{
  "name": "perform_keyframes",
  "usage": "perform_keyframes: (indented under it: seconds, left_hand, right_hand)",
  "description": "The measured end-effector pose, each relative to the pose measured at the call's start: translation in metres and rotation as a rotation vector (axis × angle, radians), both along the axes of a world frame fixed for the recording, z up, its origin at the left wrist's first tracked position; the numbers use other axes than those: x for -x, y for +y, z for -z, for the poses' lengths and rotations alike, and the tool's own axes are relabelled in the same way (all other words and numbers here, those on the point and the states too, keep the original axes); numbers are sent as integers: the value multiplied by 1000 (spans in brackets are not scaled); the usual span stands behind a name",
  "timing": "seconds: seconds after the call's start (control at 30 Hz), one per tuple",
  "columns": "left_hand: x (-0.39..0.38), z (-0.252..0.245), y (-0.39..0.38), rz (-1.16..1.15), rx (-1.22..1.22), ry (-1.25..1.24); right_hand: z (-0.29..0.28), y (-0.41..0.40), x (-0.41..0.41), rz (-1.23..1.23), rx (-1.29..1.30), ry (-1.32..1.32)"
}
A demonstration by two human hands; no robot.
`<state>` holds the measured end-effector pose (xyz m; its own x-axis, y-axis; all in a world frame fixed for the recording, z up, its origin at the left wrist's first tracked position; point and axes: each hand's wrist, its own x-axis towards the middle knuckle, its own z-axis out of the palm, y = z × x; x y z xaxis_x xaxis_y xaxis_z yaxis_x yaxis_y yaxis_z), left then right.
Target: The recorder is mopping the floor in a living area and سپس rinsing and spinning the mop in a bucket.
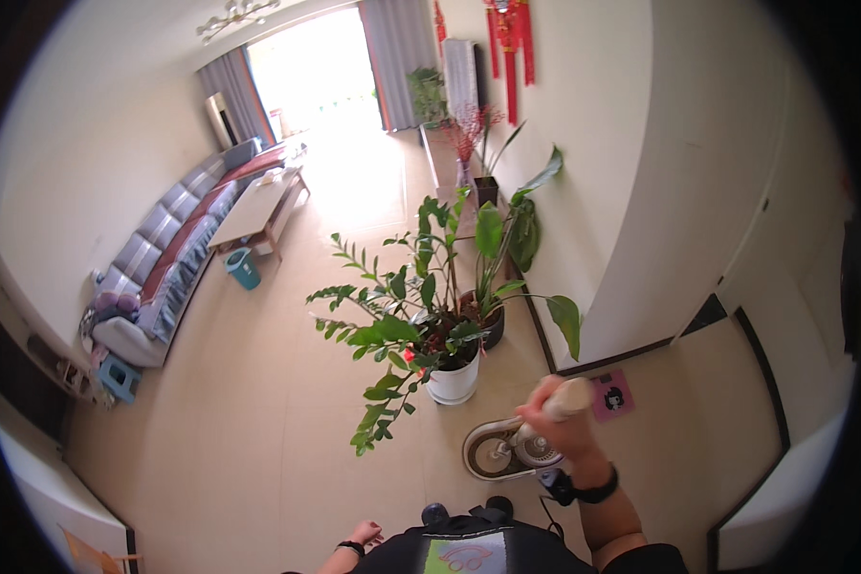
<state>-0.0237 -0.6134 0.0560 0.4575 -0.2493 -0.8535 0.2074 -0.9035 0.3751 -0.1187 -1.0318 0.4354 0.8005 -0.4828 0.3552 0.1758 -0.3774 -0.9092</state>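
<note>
My right hand (554, 420) grips a pale mop handle (572, 396), its top end pointing up towards me. Below that hand, an oval mop bucket (468, 459) with two round compartments stands on the floor. The handle slants down over the bucket, and my hand and forearm hide part of it. My left hand (366, 532) hangs low beside my body, fingers curled, with nothing visible in it. A black device with a cord (556, 486) is strapped at my right wrist.
Just beyond the bucket stand a leafy plant in a white pot (453, 384) and another in a dark pot (495, 333). A pink mat or scale (612, 394) lies by the wall corner. Farther left are a teal bin (243, 270), coffee table (255, 208), sofa (165, 215) and blue stool (120, 379).
</note>
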Motion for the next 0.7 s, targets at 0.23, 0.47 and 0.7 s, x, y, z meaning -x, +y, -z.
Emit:
perform_keyframes:
  seconds: [0.23, 0.47, 0.7]
  left_hand:
    - [-2, 16, 15, 81, 16, -13]
    - [1, 21, 20, -32, 35, -29]
    - [2, 2, 16, -5, 8, -39]
  right_hand:
    - [42, -15, -13, 112, -374, -224]
    - [151, 5, -24, 38, 100, 206]
    - [2, 3, -22, -24, -53, 35]
